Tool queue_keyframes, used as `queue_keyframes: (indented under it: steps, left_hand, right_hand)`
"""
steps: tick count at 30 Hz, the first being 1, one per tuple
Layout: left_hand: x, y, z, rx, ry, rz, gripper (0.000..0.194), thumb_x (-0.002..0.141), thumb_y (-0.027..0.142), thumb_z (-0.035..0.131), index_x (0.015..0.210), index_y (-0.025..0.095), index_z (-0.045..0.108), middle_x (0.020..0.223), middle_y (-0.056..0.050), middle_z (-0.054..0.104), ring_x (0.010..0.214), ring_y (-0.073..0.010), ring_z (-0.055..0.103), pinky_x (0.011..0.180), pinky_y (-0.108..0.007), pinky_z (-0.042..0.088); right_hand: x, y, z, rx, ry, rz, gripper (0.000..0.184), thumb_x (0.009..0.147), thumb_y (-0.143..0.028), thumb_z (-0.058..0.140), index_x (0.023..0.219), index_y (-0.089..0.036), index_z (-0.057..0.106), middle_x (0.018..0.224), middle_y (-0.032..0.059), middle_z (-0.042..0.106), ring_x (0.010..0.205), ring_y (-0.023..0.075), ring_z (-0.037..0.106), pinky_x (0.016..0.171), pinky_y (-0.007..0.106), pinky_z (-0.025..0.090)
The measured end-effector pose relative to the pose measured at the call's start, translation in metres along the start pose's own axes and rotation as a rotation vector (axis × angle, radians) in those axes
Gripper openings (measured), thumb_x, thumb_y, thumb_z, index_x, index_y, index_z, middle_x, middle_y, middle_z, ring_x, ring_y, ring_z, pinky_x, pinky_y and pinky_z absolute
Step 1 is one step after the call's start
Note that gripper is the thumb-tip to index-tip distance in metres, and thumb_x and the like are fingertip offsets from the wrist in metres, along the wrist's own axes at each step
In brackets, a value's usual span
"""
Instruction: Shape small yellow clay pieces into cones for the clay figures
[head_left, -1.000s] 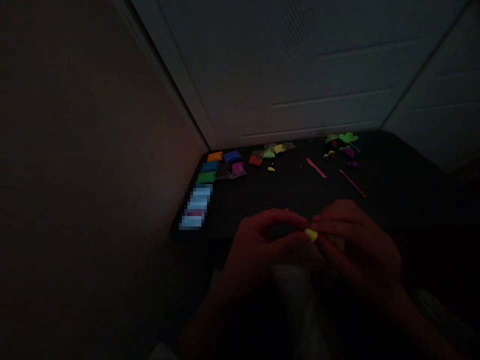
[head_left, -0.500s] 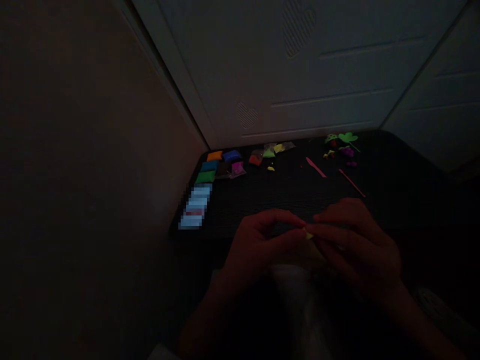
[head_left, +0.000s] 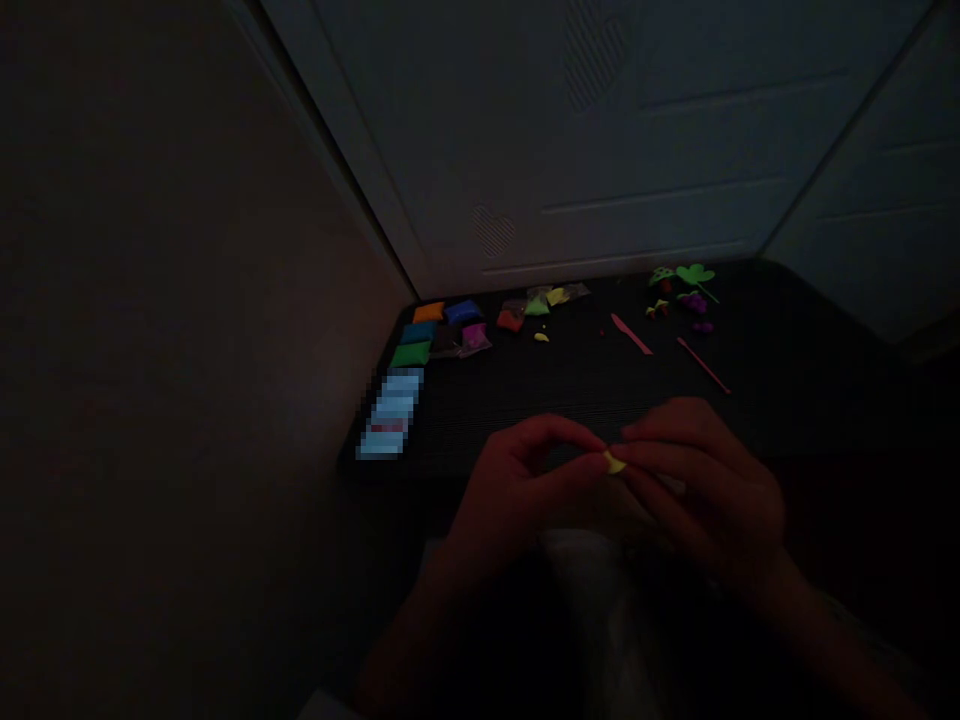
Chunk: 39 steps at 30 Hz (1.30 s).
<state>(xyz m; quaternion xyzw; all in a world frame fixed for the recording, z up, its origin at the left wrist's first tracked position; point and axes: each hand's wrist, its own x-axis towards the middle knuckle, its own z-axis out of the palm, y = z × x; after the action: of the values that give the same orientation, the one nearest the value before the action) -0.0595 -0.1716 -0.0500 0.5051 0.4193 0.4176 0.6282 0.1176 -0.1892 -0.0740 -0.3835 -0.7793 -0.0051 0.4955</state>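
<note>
A small lump of yellow modelling clay (head_left: 615, 463) is pinched between the fingertips of both hands, just past the table's near edge. My left hand (head_left: 517, 490) grips its left side with thumb and forefinger. From the right, my right hand (head_left: 709, 485) presses on it with its fingertips, partly covering it. On the dark table (head_left: 525, 400) beyond lies a small curved yellow clay piece (head_left: 541, 338). A pink plastic knife (head_left: 631, 334) and a thin pink stick tool (head_left: 703, 365) rest farther back on the right.
At the back left lie several coloured clay packets (head_left: 418, 332), with an opened red packet (head_left: 511, 318) and a yellow one (head_left: 556, 296) beside them. A blurred, lit phone-like screen (head_left: 391, 414) is at the left edge. Green leafy pieces (head_left: 696, 274) and purple clay balls (head_left: 694, 302) sit back right.
The yellow clay looks flatter and thinner between the fingertips than a second ago. Both hands have shifted only slightly; the things on the table stay where they were.
</note>
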Motion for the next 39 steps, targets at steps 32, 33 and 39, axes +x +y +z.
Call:
queue_keyframes:
  steps: [32, 33, 39]
  left_hand:
    - [0.010, -0.013, 0.005, -0.071, 0.031, -0.013, 0.014, 0.069, 0.028, 0.073, 0.081, 0.022, 0.074, 0.083, -0.001, 0.072, 0.080, -0.0157, 0.064, 0.073, -0.025, 0.049]
    - [0.010, -0.013, 0.005, -0.057, 0.031, -0.011, 0.014, 0.069, 0.029, 0.073, 0.081, 0.022, 0.074, 0.083, -0.001, 0.072, 0.080, -0.0160, 0.064, 0.073, -0.026, 0.049]
    - [0.011, -0.015, 0.005, -0.077, 0.031, -0.008, 0.009, 0.070, 0.027, 0.073, 0.078, 0.023, 0.074, 0.081, 0.001, 0.073, 0.078, -0.0135, 0.064, 0.071, -0.023, 0.048]
  right_hand:
    - [-0.007, 0.008, 0.014, 0.016, 0.029, 0.128, 0.024, 0.082, -0.016, 0.060, 0.105, -0.025, 0.058, 0.092, 0.0037, 0.064, 0.087, 0.0182, 0.060, 0.072, 0.036, 0.050]
    - [-0.007, 0.008, 0.015, 0.016, 0.036, 0.123, 0.024, 0.082, -0.016, 0.061, 0.105, -0.025, 0.058, 0.092, 0.0035, 0.065, 0.086, 0.0185, 0.060, 0.072, 0.036, 0.050]
    - [-0.006, 0.006, 0.016, 0.033, 0.040, 0.127, 0.018, 0.082, -0.014, 0.061, 0.098, -0.023, 0.058, 0.088, 0.0023, 0.065, 0.084, 0.0169, 0.060, 0.072, 0.034, 0.050]
